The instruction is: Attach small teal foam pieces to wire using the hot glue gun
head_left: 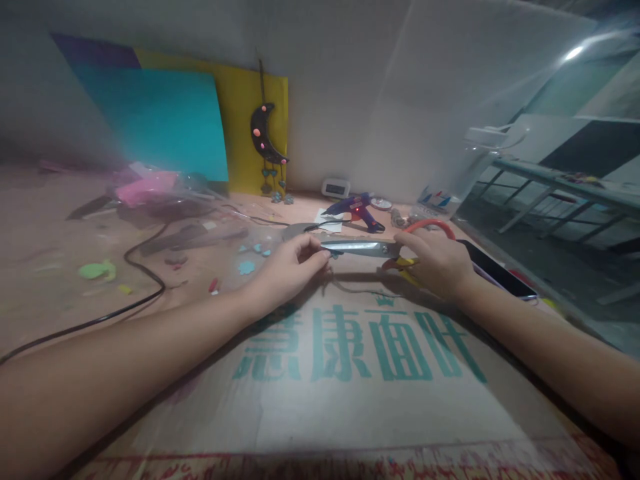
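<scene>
Pointing left from the right hand, its fingers curled around the handles, the scissors stretch crosswise to the left hand, whose thumb and forefinger pinch a small dark piece.

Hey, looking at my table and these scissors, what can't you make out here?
Small dark piece at the left hand: head view, mostly hidden by the fingers.
Scissors: head view, handles partly covered by the right hand.
White device: head view, display too small to read.
Black cable: head view, cut off by the left edge.
Pink item: head view, too blurred to identify.
</scene>
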`<state>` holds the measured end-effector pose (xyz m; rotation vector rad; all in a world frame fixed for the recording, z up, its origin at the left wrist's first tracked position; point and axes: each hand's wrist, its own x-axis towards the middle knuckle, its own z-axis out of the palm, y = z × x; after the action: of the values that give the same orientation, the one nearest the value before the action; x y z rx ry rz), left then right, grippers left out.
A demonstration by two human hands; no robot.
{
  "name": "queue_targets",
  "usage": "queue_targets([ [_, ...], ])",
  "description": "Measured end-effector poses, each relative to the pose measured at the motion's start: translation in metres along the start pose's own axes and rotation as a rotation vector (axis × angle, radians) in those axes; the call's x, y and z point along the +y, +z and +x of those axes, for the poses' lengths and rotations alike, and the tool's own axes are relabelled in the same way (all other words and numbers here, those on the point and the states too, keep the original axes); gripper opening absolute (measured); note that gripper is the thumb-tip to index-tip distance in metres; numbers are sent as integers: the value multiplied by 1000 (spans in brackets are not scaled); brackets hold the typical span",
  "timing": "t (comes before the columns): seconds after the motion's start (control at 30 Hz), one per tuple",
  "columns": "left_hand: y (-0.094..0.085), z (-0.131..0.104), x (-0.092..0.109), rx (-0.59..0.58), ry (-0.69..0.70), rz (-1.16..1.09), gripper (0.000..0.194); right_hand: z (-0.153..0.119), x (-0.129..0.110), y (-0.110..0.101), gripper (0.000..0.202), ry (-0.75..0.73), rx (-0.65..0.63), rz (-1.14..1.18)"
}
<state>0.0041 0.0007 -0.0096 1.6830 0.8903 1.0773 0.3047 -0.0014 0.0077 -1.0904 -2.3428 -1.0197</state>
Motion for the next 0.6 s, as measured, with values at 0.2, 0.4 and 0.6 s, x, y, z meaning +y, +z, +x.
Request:
queue_targets([
  [0.2, 0, 1, -1, -5, -11, -57, 10, 1, 0, 3, 50, 87, 35, 99],
  [0.4, 0, 1, 1, 13, 0, -43, 15, 12, -1, -2, 51, 404, -91, 278],
  [0.6, -2, -1, -1, 19, 56, -18, 18, 18, -6, 5, 53, 613, -354, 475],
])
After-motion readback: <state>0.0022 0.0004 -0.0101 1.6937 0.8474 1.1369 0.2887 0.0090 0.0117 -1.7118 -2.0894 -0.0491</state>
